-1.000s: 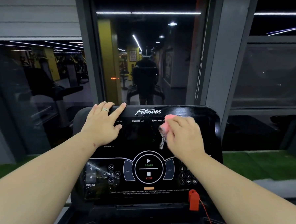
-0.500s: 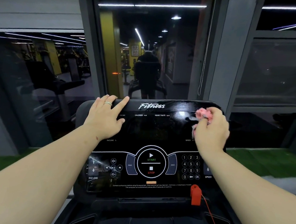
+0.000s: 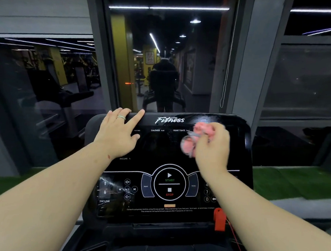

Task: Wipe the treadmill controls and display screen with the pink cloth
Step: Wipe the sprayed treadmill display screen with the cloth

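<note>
The left hand (image 3: 116, 134) lies flat on the console's (image 3: 244, 133) top left, fingers straight and slightly spread, probably to brace it against the rubbing. The right hand (image 3: 212, 147) curls round the bunched pink cloth (image 3: 188, 145), soft and fluffy, on the glossy black screen (image 3: 160, 144) at upper right; motion blur hides its fingertips. The flat printed controls (image 3: 169, 184) below look unwiped.
</note>
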The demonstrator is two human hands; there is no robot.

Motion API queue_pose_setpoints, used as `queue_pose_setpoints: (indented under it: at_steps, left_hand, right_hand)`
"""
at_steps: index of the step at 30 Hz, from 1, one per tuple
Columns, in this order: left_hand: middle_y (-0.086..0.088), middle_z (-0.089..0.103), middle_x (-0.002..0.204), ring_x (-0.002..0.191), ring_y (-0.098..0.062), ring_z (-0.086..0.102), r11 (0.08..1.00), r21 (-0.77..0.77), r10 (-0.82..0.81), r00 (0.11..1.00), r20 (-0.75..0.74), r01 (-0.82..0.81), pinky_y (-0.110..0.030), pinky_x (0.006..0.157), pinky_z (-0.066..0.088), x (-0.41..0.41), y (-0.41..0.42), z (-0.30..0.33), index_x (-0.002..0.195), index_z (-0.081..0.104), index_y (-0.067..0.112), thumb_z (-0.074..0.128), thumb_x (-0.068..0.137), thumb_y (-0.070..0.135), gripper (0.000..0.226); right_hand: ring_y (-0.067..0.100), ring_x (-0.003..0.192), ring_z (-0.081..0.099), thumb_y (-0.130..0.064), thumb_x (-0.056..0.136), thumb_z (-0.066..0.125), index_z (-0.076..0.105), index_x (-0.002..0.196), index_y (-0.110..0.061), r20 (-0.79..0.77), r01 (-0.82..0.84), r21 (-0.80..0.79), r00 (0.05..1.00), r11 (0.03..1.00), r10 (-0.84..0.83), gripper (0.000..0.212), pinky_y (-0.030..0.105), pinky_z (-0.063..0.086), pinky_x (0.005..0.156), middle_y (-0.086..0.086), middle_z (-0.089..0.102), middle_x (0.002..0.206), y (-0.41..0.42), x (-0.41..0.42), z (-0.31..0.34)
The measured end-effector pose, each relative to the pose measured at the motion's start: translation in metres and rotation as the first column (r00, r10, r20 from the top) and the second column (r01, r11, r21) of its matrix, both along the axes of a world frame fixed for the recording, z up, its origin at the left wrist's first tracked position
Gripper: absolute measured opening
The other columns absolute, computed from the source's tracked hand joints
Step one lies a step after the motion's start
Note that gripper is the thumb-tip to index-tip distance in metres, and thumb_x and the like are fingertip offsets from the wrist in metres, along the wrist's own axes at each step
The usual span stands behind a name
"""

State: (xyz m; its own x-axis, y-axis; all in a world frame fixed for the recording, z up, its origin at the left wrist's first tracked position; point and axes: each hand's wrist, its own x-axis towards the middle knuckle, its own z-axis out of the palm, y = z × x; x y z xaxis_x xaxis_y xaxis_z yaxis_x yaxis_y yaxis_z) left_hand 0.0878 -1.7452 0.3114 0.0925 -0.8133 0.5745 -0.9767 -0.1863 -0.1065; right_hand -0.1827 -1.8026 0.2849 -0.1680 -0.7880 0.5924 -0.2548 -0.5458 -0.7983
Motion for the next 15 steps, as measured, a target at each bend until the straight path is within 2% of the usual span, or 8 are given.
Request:
queue_pose_setpoints:
  at_steps: [2, 4, 6, 8, 10, 12, 14, 15]
  left_hand:
    - [-0.009, 0.028, 0.162, 0.153, -0.033, 0.015, 1.0, -0.008, 0.002, 1.0, -0.004, -0.002, -0.051, 0.127, 0.006, -0.001, -0.001, -0.001, 0.162, 0.008, 0.043, 0.054, 0.098, 0.05, 0.079]
    - [-0.009, 0.027, 0.162, 0.153, -0.033, 0.015, 1.0, -0.003, 0.004, 1.0, -0.006, -0.004, -0.05, 0.127, 0.005, -0.002, -0.001, -0.001, 0.162, 0.008, 0.044, 0.053, 0.098, 0.05, 0.079]
    - [-0.009, 0.027, 0.162, 0.153, -0.033, 0.015, 1.0, -0.005, 0.008, 1.0, -0.003, -0.008, -0.05, 0.127, 0.006, -0.001, -0.001, -0.001, 0.162, 0.008, 0.043, 0.053, 0.098, 0.05, 0.079]
    - [-0.009, 0.028, 0.162, 0.153, -0.033, 0.015, 1.0, -0.007, 0.009, 1.0, 0.002, -0.009, -0.05, 0.127, 0.006, 0.001, 0.0, 0.0, 0.162, 0.008, 0.043, 0.053, 0.098, 0.051, 0.079]
    - [-0.009, 0.028, 0.162, 0.153, -0.032, 0.016, 1.0, -0.002, 0.006, 1.0, 0.006, -0.006, -0.05, 0.127, 0.007, 0.0, 0.001, 0.0, 0.162, 0.007, 0.043, 0.052, 0.098, 0.051, 0.078]
    - [-0.008, 0.027, 0.163, 0.153, -0.032, 0.015, 1.0, 0.011, 0.006, 1.0, 0.005, -0.006, -0.05, 0.127, 0.006, -0.001, 0.001, 0.001, 0.162, 0.006, 0.044, 0.052, 0.099, 0.052, 0.078]
    - [-0.008, 0.025, 0.164, 0.154, -0.032, 0.013, 1.0, 0.013, 0.015, 1.0, 0.007, -0.015, -0.05, 0.127, 0.006, -0.001, 0.0, 0.002, 0.162, 0.004, 0.044, 0.05, 0.099, 0.053, 0.078]
    - [-0.008, 0.025, 0.164, 0.154, -0.032, 0.013, 1.0, 0.012, 0.017, 1.0, 0.006, -0.018, -0.05, 0.127, 0.006, 0.0, -0.001, 0.002, 0.162, 0.004, 0.044, 0.05, 0.099, 0.053, 0.078]
  right_hand:
    - [0.03, 0.101, 0.057, -0.003, 0.09, 0.052, 0.061, 0.099, -0.029, -0.068, 0.194, 0.057, 0.979, 0.979, -0.19, 0.028, 0.036, 0.043, 0.087, 0.003, 0.057, 0.104, -0.019, -0.017, -0.009]
    - [0.034, 0.099, 0.058, -0.002, 0.09, 0.053, 0.07, 0.107, -0.025, -0.166, 0.237, 0.049, 0.96, 0.97, -0.226, 0.033, 0.037, 0.043, 0.087, 0.007, 0.063, 0.105, -0.022, -0.01, -0.02]
    - [0.032, 0.094, 0.058, 0.002, 0.087, 0.054, 0.071, 0.106, -0.029, -0.274, 0.151, -0.011, 0.95, 0.989, -0.148, 0.04, 0.038, 0.047, 0.085, 0.003, 0.066, 0.102, -0.01, 0.017, -0.027]
    - [0.026, 0.089, 0.061, 0.002, 0.084, 0.053, 0.07, 0.103, -0.028, -0.347, -0.037, -0.059, 0.938, 0.998, 0.014, 0.04, 0.041, 0.053, 0.08, -0.004, 0.064, 0.099, 0.006, 0.044, -0.029]
    - [0.016, 0.08, 0.069, 0.001, 0.088, 0.048, 0.072, 0.102, -0.028, -0.235, -0.263, 0.035, 0.936, 0.964, 0.264, 0.04, 0.043, 0.06, 0.067, -0.009, 0.062, 0.102, 0.016, 0.055, -0.023]
    - [0.009, 0.072, 0.072, 0.001, 0.089, 0.045, 0.074, 0.098, -0.028, -0.047, -0.304, 0.071, 0.95, 0.95, 0.307, 0.043, 0.031, 0.06, 0.055, -0.008, 0.063, 0.106, 0.011, 0.046, -0.016]
    - [0.012, 0.087, 0.068, -0.002, 0.086, 0.046, 0.069, 0.093, -0.031, -0.026, -0.111, 0.017, 0.993, 0.994, 0.112, 0.038, 0.031, 0.059, 0.074, -0.013, 0.061, 0.1, -0.004, 0.027, -0.011]
    - [0.017, 0.095, 0.063, -0.002, 0.086, 0.047, 0.065, 0.092, -0.036, -0.089, 0.005, 0.005, 0.996, 1.0, -0.005, 0.039, 0.032, 0.052, 0.084, -0.015, 0.057, 0.097, -0.013, 0.018, -0.012]
